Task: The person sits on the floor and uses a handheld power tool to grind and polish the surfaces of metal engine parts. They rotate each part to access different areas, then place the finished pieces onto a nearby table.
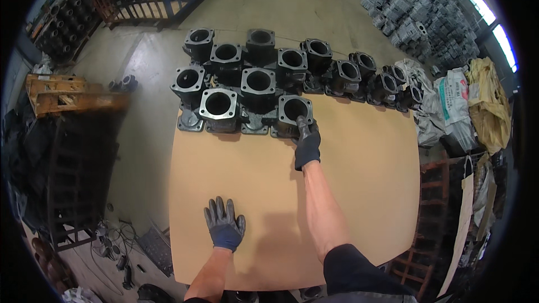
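Observation:
Both my hands wear dark work gloves. My right hand [307, 143] grips the near rim of a black cast metal cylinder housing [282, 113], its thumb at the bore and the other fingers mostly hidden against the outside wall. This housing stands upright at the near right of a cluster of similar flanged housings [258, 82] on a brown board [359, 174]. My left hand [225, 225] holds nothing; its fingers are spread over the board's near left part, and the palm seems to rest flat on it.
More housings [345, 73] stand in a row at the far right edge of the board. Stacked grey castings [410, 8] fill the far right. Sacks [455, 101] lie beside the board on the right. At left are a wooden pallet [73, 101], a dark metal crate [84, 191] and cables [115, 241].

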Tool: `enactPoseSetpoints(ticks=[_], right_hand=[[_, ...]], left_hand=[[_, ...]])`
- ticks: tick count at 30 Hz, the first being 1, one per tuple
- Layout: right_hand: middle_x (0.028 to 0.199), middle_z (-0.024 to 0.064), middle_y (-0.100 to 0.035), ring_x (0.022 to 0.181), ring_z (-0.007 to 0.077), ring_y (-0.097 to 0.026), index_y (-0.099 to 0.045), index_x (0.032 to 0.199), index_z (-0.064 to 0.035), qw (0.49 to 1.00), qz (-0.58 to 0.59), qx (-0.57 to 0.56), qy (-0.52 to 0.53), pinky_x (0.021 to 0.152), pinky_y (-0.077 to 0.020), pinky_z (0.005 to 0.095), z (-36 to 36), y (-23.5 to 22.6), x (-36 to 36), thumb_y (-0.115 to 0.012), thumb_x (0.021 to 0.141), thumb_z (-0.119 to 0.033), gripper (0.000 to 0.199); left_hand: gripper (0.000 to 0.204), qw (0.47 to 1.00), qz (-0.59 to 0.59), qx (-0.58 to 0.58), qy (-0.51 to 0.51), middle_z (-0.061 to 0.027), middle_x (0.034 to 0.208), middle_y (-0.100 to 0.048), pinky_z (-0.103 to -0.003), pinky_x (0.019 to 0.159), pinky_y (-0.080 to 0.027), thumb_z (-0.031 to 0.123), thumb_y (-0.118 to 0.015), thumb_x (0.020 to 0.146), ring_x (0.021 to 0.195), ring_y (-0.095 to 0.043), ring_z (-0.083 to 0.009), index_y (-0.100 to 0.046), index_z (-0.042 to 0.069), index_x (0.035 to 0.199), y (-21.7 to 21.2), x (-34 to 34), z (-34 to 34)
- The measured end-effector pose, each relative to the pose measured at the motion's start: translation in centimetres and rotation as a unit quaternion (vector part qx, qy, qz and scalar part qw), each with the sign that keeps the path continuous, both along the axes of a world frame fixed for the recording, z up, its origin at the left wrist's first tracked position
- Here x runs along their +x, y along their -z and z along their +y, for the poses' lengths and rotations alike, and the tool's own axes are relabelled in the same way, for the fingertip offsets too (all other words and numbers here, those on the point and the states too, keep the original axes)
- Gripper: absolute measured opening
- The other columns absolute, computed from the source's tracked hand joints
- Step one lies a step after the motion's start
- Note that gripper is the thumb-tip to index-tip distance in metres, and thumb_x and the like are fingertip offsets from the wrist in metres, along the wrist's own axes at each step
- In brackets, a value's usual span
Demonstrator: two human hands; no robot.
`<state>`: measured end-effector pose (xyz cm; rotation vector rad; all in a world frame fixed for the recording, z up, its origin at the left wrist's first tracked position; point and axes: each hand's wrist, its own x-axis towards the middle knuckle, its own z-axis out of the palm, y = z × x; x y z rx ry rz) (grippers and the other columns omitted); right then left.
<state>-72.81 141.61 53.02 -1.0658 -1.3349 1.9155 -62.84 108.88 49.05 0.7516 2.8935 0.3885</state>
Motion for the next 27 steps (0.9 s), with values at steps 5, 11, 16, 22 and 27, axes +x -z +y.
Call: enactPoseSetpoints(ticks=[5,11,16,22,27], right_hand=[[0.119,0.0077,-0.067,0.107,0.0210,-0.060,-0.059,0.129,-0.0033,0.996,0.047,0.074,-0.033,0.097,-0.0466,0.0358,1.5,4.1,0.2,-0.072,0.093,-0.032,0.048],[0.130,0.0127,-0.059,0.114,0.0219,-0.055,-0.049,0.144,-0.0075,0.965,-0.151,0.206,-0.067,0.098,-0.0449,0.0374,7.9,6.8,1.8,-0.058,0.096,-0.058,0.071],[0.132,0.0162,-0.058,0.114,0.0212,-0.058,-0.037,0.146,0.0061,0.993,-0.100,0.054,-0.020,0.091,-0.0517,0.0360,-9.6,-2.4,10.3,-0.064,0.099,-0.026,0.063],[0.123,0.0166,-0.065,0.104,0.0221,-0.063,-0.061,0.123,0.0067,0.891,-0.234,0.335,-0.196,0.090,-0.0509,0.0331,-21.7,-0.9,36.1,-0.065,0.097,-0.021,0.038],[0.098,0.0113,-0.070,0.087,0.0182,-0.060,-0.067,0.104,0.0064,0.912,-0.311,0.150,-0.220,0.079,-0.0508,0.0336,-30.9,-0.1,51.8,-0.067,0.097,-0.019,0.026]], left_hand=[[0.064,1.000,0.010,-0.009,-0.004,-0.0330,0.153,-0.036,-0.063,0.119,-0.016,0.034,-0.057,0.089,0.145,-0.028,-0.0513,-0.051,-0.002,0.141,0.1,1.0,0.3],[0.064,0.996,0.028,0.077,0.024,-0.0322,0.155,-0.032,-0.061,0.120,-0.015,0.033,-0.058,0.090,0.146,-0.026,-0.0498,-0.049,-0.001,0.143,1.1,2.0,3.0],[0.062,0.998,0.058,0.028,-0.015,-0.0268,0.156,-0.036,-0.060,0.120,-0.016,0.036,-0.058,0.093,0.147,-0.028,-0.0444,-0.048,0.005,0.146,1.0,0.2,-2.3],[0.068,0.995,-0.024,0.099,-0.010,-0.0223,0.163,-0.026,-0.052,0.125,-0.006,0.042,-0.052,0.097,0.153,-0.015,-0.0390,-0.039,0.008,0.153,1.2,1.4,-3.4],[0.029,0.926,-0.081,0.368,0.001,-0.0194,0.103,-0.068,-0.046,0.089,-0.050,0.025,-0.070,0.081,0.100,-0.063,-0.0370,-0.070,0.004,0.103,-3.7,10.1,-9.1]])
